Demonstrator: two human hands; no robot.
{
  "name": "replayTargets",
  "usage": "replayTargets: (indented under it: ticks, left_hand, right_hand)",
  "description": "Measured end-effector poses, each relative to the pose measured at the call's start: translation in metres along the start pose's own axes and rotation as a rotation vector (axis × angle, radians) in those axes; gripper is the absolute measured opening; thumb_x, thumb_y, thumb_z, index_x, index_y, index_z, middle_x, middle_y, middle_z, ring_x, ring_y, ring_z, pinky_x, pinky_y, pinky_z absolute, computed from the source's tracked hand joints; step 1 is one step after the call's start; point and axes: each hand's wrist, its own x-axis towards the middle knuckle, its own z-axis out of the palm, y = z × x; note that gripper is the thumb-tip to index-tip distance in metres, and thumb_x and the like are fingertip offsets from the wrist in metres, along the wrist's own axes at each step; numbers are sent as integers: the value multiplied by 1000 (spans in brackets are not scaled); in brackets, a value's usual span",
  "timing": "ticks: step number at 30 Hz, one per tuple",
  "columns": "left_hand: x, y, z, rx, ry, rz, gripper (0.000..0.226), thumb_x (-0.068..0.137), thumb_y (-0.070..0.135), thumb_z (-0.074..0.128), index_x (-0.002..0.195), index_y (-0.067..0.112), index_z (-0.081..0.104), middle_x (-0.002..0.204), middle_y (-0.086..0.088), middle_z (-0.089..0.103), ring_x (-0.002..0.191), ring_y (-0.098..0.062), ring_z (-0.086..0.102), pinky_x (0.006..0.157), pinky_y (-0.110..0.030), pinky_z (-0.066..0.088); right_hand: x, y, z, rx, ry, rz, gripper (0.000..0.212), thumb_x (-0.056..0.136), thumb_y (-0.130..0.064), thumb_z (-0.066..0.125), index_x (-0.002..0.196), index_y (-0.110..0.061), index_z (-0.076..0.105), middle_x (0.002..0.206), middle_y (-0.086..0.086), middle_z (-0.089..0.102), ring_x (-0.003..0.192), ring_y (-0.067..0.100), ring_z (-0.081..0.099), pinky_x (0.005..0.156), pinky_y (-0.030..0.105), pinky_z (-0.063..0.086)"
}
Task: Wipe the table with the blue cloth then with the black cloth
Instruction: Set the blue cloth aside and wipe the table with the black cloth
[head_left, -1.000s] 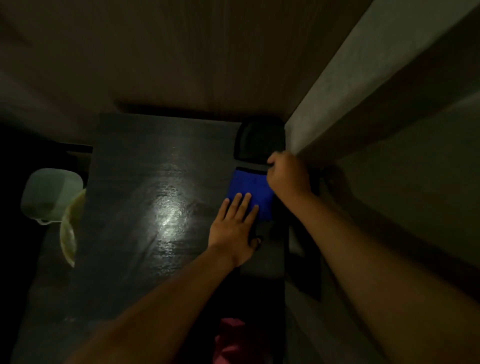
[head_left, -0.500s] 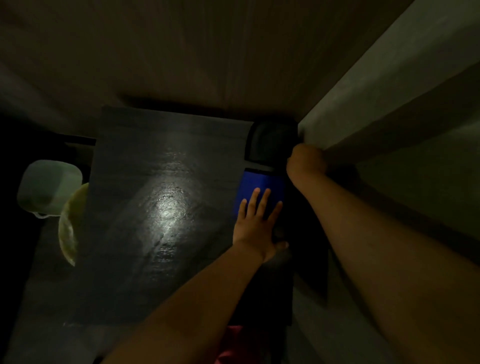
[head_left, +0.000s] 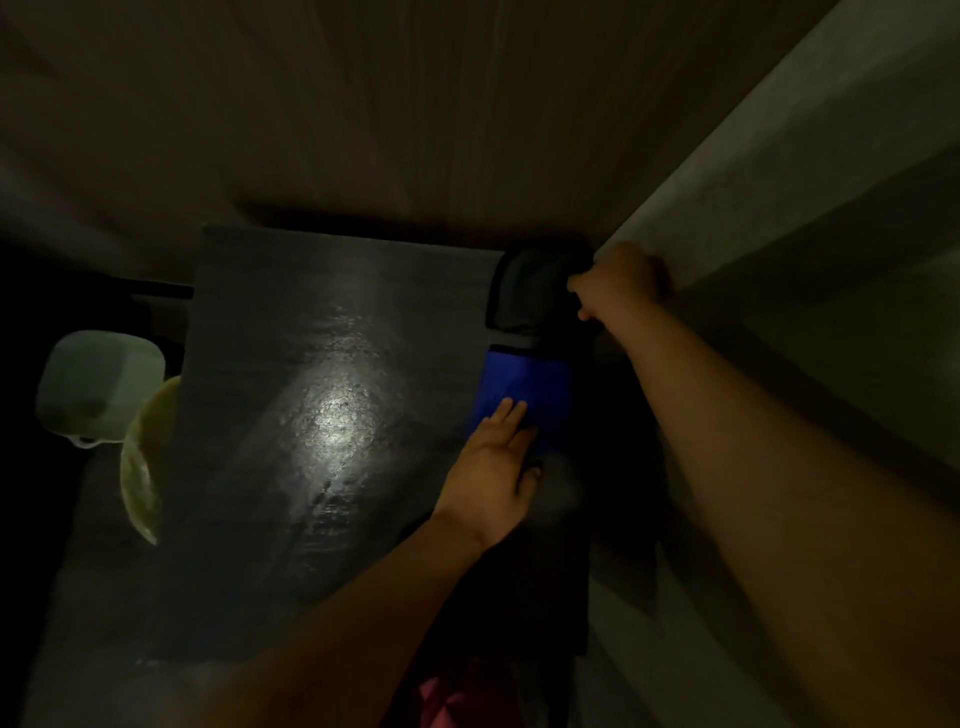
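Observation:
The dark table (head_left: 311, 364) fills the middle of the dim view. A folded blue cloth (head_left: 524, 382) lies flat near its right edge. My left hand (head_left: 493, 462) rests flat on the cloth's near end, fingers extended and together. Just beyond it, in the far right corner, lies the black cloth (head_left: 530, 291). My right hand (head_left: 618, 288) is curled at the black cloth's right edge, against the wall, and seems to pinch that edge; the light is too low to be sure.
A grey wall ledge (head_left: 779, 182) runs along the table's right side and a wooden wall stands behind. Left of the table sit a pale plastic container (head_left: 98, 389) and a yellowish bowl (head_left: 143, 467). Pink fabric (head_left: 457, 701) shows at the bottom.
My right hand moved off the blue cloth's far corner to the black cloth's right edge. My left hand stayed on the blue cloth's near end.

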Motion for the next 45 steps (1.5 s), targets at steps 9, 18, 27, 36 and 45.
replayTargets:
  ticks: [9,18,27,36,45]
  left_hand:
    - [-23,-10,-26,-48,260,-214,24,87,11,53,108,8,63,110,-10,60,105,-26,53,92,-25,37]
    - [-29,-13,-33,20,197,-238,41,80,14,49,120,7,54,115,-13,56,109,-29,50,93,-38,44]
    - [-29,11,-9,462,-73,-65,59,82,33,44,135,9,52,145,-17,47,135,-32,44,106,-44,37]
    - [-19,2,0,597,-152,-84,63,97,34,26,150,11,1,155,-10,-12,148,-26,-5,121,-42,-2]
    - [8,-1,-14,622,-154,-34,67,94,37,32,152,11,13,160,-13,4,149,-26,5,120,-43,4]
  right_hand:
    - [-91,36,-16,516,-293,53,28,95,-21,59,69,-15,51,63,3,51,56,11,49,58,24,41]
    - [-106,118,93,455,-200,209,39,90,-26,65,57,-9,52,60,10,57,39,15,56,49,24,41]
    - [-158,96,123,-213,125,-392,56,92,-19,49,147,-14,39,155,9,34,144,26,30,117,39,20]
    - [-145,87,125,-445,-175,-266,61,101,-28,24,155,-21,-4,163,-2,-11,149,14,-13,118,40,-13]
    - [-122,75,111,-459,-176,-269,62,101,-27,26,154,-23,-7,162,-4,-14,149,13,-14,118,41,-12]
